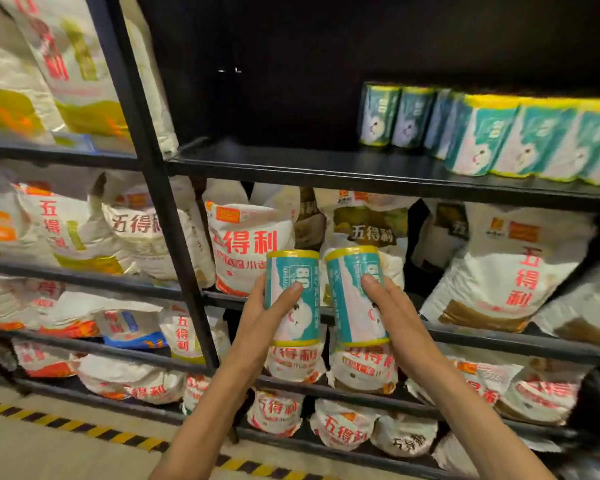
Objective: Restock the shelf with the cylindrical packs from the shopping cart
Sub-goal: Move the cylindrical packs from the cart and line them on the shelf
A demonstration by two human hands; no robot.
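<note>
Both hands (329, 317) grip upright teal packs (326, 296) marked "80".

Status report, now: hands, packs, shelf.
Left hand grips one pack, right hand another, both upright. Stocked packs on upper shelf, right side. Left side bare, nothing blocking.

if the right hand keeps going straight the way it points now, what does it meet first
Probably the white flour bags right behind it, under the black shelf. The right hand points up and forward with its cylindrical pack; depth is unclear.
</note>
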